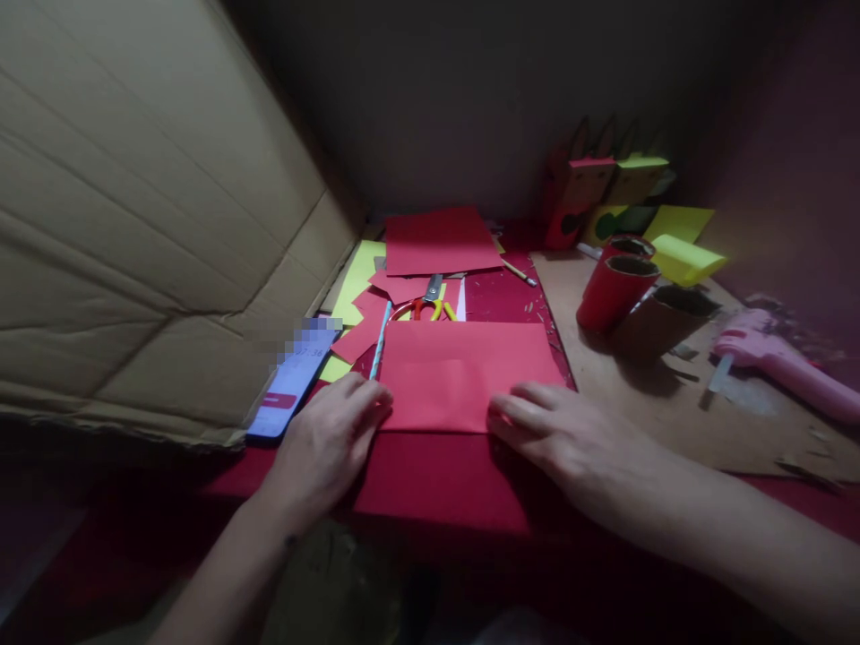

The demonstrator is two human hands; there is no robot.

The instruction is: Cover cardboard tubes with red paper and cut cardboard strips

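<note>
Dark grey wall (457,107) at the back, dim light, counter (430,484) covered in red. Red paper sheet (463,376) lies flat on it, near the front edge, directly between the person's two hands. Left hand (342,417) sits at the sheet's near left corner, fingers bent, fingertips touching the edge. Right hand (537,417) mirrors it at the near right, fingers curled and close together, on the near edge. Both hands are partly closed; can't tell whether either one pinches the paper, thumbs and undersides are hidden. Near edge of the sheet runs roughly straight from one hand to the other.

Just past the far edge: scissors (434,288), red and yellow handles toward the sheet, blades pointing away. Blue patterned stick (380,345) beside the left edge. Red offcuts (359,327) and yellow paper (356,282) beyond that. Larger red sheet (440,242) farther back, pencil (519,272) by its right corner.

Left: phone (292,381), screen lit, next to the left hand; big cardboard panel (148,206) behind it.

Right: brown board (672,425) carrying two red tubes (616,291), a brown tube (662,327) and a pink glue gun (786,358). Red and yellow paper figures (591,193) stand at the back right, detail lost in shadow.
</note>
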